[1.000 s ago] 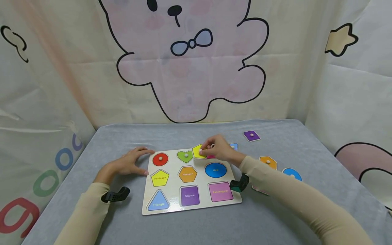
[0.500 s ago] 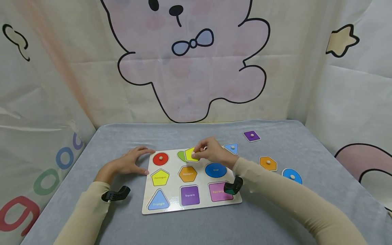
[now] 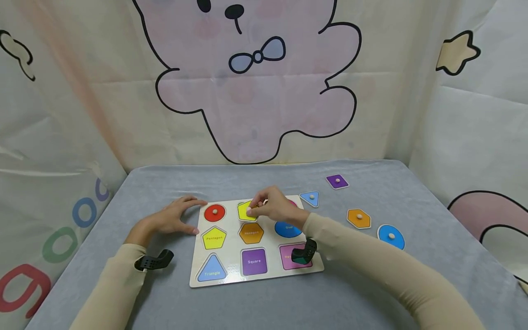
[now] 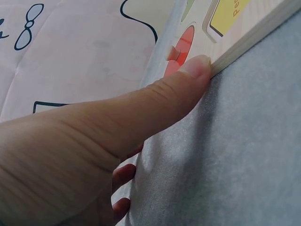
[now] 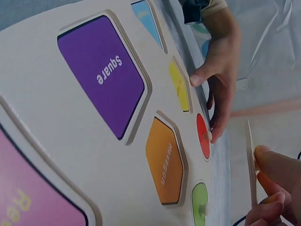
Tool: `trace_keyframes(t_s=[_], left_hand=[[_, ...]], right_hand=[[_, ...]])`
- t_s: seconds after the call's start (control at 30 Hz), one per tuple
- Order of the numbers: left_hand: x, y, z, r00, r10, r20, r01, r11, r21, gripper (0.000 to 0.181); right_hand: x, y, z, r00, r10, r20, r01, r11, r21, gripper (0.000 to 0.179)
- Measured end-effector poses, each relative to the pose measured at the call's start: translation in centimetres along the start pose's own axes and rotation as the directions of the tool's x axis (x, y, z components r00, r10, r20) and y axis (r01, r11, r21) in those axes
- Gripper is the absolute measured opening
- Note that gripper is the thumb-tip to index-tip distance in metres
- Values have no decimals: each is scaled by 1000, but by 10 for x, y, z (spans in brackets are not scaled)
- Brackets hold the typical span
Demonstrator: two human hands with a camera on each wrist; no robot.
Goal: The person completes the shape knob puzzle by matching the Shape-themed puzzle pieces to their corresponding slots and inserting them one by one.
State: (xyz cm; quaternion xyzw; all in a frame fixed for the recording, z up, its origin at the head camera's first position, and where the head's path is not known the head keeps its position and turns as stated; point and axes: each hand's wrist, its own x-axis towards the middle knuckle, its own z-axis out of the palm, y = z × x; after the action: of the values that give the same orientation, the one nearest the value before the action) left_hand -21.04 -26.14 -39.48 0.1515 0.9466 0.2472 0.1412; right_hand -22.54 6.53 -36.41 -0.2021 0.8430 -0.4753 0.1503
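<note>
In the head view, a white shape puzzle board [image 3: 233, 250] lies on the cloth-covered table. My left hand [image 3: 170, 219] spans its far left corner, the straight thumb [image 4: 169, 96] against the left edge and the other fingers near the top. My right hand [image 3: 275, 206] pinches a yellow pentagon piece [image 3: 244, 210] over the board's top row. The right wrist view shows that piece edge-on, raised off the board. In the head view it covers the green heart [image 5: 199, 203]. A red circle piece [image 3: 220, 211] with a knob sits in its recess at the top left.
Right of the board lie loose knobbed pieces: a blue triangle [image 3: 310, 199], a purple diamond [image 3: 337, 181], an orange hexagon [image 3: 359, 218] and a blue oval [image 3: 390, 236]. A printed curtain [image 3: 255, 101] hangs behind the table.
My right hand has moved left with the yellow pentagon, from beside the green heart to over it. The blue triangle has come into full view. My left hand stays at the board's corner.
</note>
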Motion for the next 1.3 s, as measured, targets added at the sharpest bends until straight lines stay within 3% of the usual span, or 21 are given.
trace_keyframes(t_s=[0.9, 1.3], left_hand=[[4, -3, -3, 1000, 1, 20, -1, 1000, 9, 85], [2, -3, -2, 1000, -2, 22, 2, 1000, -8, 85]], right_hand=[[16, -19, 66, 994, 97, 45, -100, 992, 75, 9], [18, -22, 88, 992, 106, 68, -106, 994, 0, 9]])
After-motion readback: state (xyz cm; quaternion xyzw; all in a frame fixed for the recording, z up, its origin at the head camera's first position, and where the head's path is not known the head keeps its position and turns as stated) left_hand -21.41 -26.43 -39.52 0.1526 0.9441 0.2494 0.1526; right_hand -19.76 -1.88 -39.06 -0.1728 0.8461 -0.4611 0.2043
